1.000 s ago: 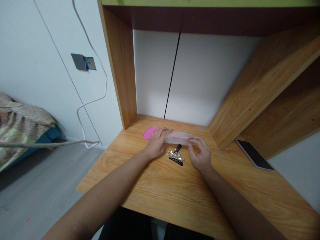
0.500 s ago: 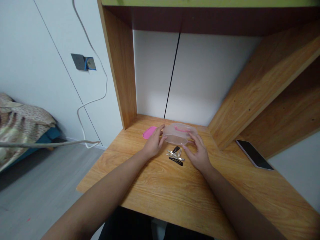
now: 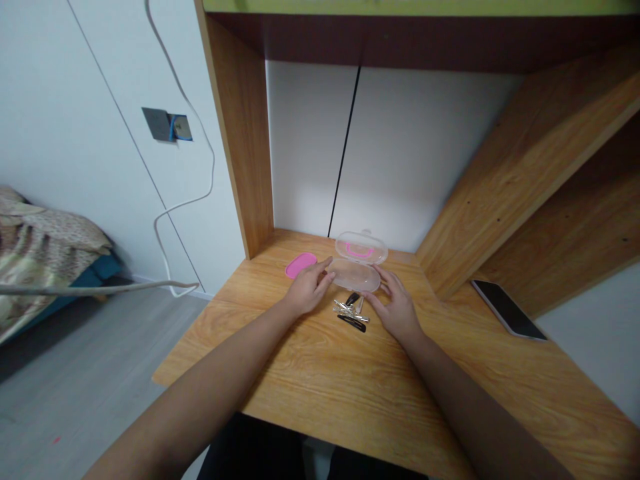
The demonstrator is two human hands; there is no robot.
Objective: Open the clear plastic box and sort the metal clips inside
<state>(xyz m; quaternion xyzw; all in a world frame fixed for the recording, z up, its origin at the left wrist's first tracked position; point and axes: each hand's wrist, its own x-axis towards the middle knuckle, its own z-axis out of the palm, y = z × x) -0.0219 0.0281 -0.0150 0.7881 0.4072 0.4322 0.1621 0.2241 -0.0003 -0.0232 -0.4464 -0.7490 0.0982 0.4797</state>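
A clear oval plastic case [image 3: 356, 274] lies on the wooden desk [image 3: 310, 373] with its lid [image 3: 361, 248] swung up and back; the lid carries a pink clasp. My left hand [image 3: 307, 289] rests at the case's left end, fingertips touching the base. My right hand [image 3: 395, 308] lies at the case's right end, fingers stretched and touching its rim. Just in front of the case, between my hands, sits a small pile of metal hair clips [image 3: 351, 311], silver and black.
A pink oval object [image 3: 301, 265] lies left of the case. A dark phone [image 3: 507, 309] lies at the right of the desk beside a slanted wooden panel. A wooden upright stands at the back left. A white cable hangs on the wall.
The case's lid has swung open from shut to fully upright and back. Both hands have eased off it and now lie at the ends of the base.
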